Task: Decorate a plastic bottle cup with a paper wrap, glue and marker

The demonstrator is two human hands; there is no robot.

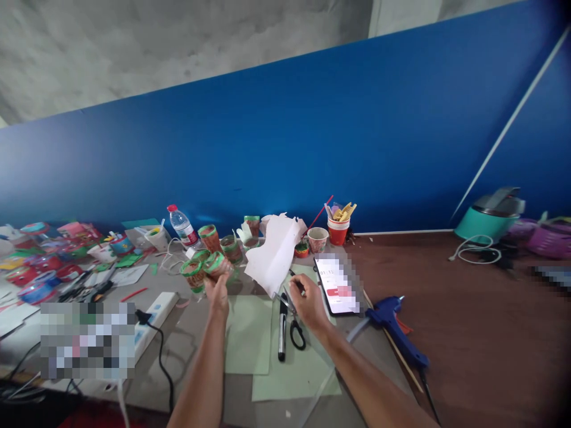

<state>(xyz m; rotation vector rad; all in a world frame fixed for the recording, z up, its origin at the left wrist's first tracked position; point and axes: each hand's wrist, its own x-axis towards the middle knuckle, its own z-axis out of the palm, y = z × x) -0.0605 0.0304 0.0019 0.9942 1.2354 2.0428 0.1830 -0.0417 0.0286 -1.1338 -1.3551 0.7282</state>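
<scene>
My left hand is raised over the table with its fingers closed round a small brown paper cup with a green rim. My right hand is closed on a thin dark tool beside a crumpled white paper sheet. Black-handled scissors and a black marker lie just under the right hand on light green paper sheets.
Several decorated cups, a water bottle, a red cup of sticks and a phone stand behind. A blue glue gun lies right. A power strip and craft clutter fill the left. Blue wall behind.
</scene>
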